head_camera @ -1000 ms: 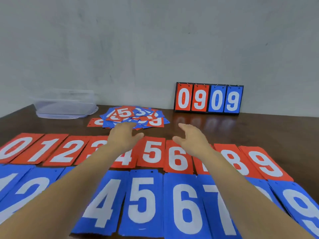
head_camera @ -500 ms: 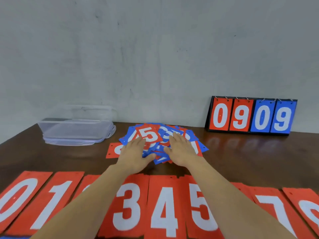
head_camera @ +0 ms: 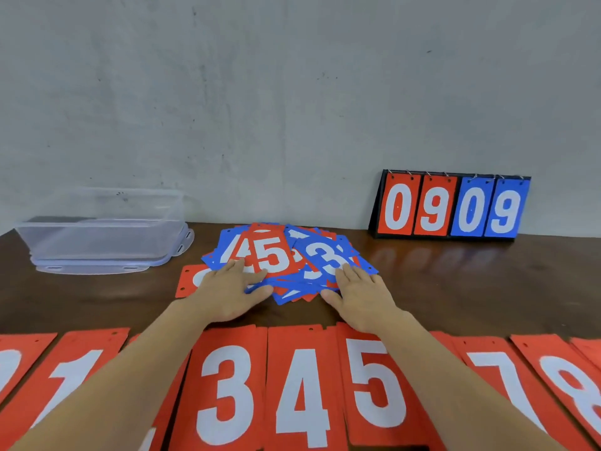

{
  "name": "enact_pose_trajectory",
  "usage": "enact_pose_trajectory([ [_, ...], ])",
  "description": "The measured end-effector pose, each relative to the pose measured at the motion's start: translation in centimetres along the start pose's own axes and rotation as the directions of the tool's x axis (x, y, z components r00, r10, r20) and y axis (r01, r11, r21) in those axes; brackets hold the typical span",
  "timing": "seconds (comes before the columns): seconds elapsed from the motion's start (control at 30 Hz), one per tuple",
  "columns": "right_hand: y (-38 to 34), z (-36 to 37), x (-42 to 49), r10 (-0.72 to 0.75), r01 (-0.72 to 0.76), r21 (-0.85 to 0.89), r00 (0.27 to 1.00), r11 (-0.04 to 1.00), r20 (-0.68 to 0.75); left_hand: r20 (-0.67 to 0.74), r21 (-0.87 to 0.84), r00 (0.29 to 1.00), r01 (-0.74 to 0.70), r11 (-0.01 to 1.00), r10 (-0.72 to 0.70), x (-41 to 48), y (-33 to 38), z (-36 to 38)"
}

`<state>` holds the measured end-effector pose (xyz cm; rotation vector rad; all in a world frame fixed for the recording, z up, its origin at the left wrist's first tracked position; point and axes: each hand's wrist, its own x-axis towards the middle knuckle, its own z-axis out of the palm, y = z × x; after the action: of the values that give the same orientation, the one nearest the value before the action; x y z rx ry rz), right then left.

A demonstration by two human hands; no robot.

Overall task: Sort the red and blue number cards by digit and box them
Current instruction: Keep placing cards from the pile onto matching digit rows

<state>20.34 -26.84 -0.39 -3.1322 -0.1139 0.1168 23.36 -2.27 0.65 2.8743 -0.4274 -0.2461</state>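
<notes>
Red and blue number cards (head_camera: 279,255) lie heaped on the dark wooden surface (head_camera: 455,288). Left hand (head_camera: 227,294) and right hand (head_camera: 361,297) press the heap's near edge, grip released. Sorting seems underway; next, pinch one card free.

**Scoreboard (head_camera: 452,206), worktop (head_camera: 471,288), wall (head_camera: 292,109)**

Flip scoreboard upright at the far right of the dark, glossy wooden worktop, close to the wall. Black frame, ring-hung panels: red 0 and 9, then blue 0 and 9. Faint reflection of the panels just in front. Grey, scuffed, speckled wall behind.
</notes>
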Motion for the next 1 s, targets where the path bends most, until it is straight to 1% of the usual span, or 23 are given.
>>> enact_pose_trajectory([
  [0.07, 0.5, -0.4, -1.5, 0.014, -0.014, 0.001, 1.000, 1.000, -0.026, 0.006, -0.034, 0.999, -0.033, 0.999, 0.033, -0.3, -0.2, -0.1],
  [0.17, 1.1, -1.4, -3.5, -0.015, 0.007, -0.080, 0.996, 0.997, -0.093, -0.049, -0.134, 0.996, -0.082, 0.988, 0.076, -0.8, -0.7, -0.4],
  [0.23, 1.6, -1.7, -3.9, -0.016, 0.002, -0.087, 0.987, 0.996, -0.161, -0.141, -0.171, 0.987, -0.100, 0.980, 0.076, -0.6, -0.6, -0.4],
  [0.27, 1.8, -1.9, -3.8, 0.038, -0.044, -0.026, 0.980, 0.999, -0.196, -0.206, -0.195, 0.977, -0.087, 0.977, 0.046, -0.4, -0.3, -0.4],
  [0.33, 2.1, -2.0, -2.7, 0.201, -0.154, 0.205, 0.953, 0.966, -0.229, -0.322, -0.280, 0.944, -0.020, 0.960, -0.074, 0.4, 0.6, -0.3],
  [0.37, 2.1, -1.8, -1.9, 0.257, -0.189, 0.298, 0.943, 0.936, -0.211, -0.355, -0.316, 0.924, 0.028, 0.948, -0.145, 0.8, 1.2, -0.3],
  [0.4, 2.0, -1.7, -1.1, 0.293, -0.211, 0.365, 0.938, 0.907, -0.186, -0.363, -0.337, 0.906, 0.088, 0.937, -0.216, 1.1, 1.8, -0.2],
  [0.43, 1.8, -1.5, -0.2, 0.318, -0.231, 0.418, 0.936, 0.879, -0.152, -0.333, -0.336, 0.898, 0.172, 0.926, -0.287, 1.5, 2.3, -0.1],
  [0.5, 1.3, -1.2, 1.1, 0.353, -0.274, 0.444, 0.929, 0.853, -0.106, -0.271, -0.236, 0.884, 0.323, 0.917, -0.381, 2.0, 3.4, 0.3],
  [0.57, 0.8, -1.0, 2.1, 0.398, -0.336, 0.388, 0.913, 0.858, -0.089, -0.267, -0.132, 0.870, 0.393, 0.910, -0.414, 2.3, 4.0, 0.6],
  [0.63, 0.8, -1.1, 2.9, 0.445, -0.394, 0.385, 0.894, 0.834, -0.050, -0.259, -0.135, 0.862, 0.415, 0.900, -0.436, 2.8, 4.2, 0.8],
  [0.7, 1.1, -1.1, 3.4, 0.481, -0.438, 0.434, 0.877, 0.788, 0.012, -0.217, -0.180, 0.859, 0.431, 0.884, -0.463, 3.5, 4.0, 0.6],
  [0.77, 1.3, -1.2, 3.5, 0.491, -0.447, 0.475, 0.870, 0.758, 0.036, -0.172, -0.230, 0.857, 0.445, 0.866, -0.486, 3.8, 3.9, 0.4],
  [0.83, 1.6, -0.9, 3.6, 0.511, -0.439, 0.525, 0.859, 0.729, 0.007, -0.179, -0.266, 0.854, 0.436, 0.860, -0.488, 3.9, 3.9, 0.4],
  [0.9, 2.1, -0.5, 3.6, 0.527, -0.399, 0.625, 0.850, 0.671, -0.023, -0.256, -0.269, 0.849, 0.397, 0.878, -0.463, 3.7, 4.0, 0.8],
  [0.93, 2.4, -0.3, 3.5, 0.528, -0.361, 0.694, 0.849, 0.623, -0.031, -0.306, -0.281, 0.840, 0.371, 0.885, -0.449, 3.6, 3.9, 1.0],
  [1.0, 3.1, -0.5, 3.1, 0.531, -0.276, 0.821, 0.847, 0.499, -0.038, -0.390, -0.362, 0.812, 0.299, 0.883, -0.435, 3.6, 3.6, 1.3],
])
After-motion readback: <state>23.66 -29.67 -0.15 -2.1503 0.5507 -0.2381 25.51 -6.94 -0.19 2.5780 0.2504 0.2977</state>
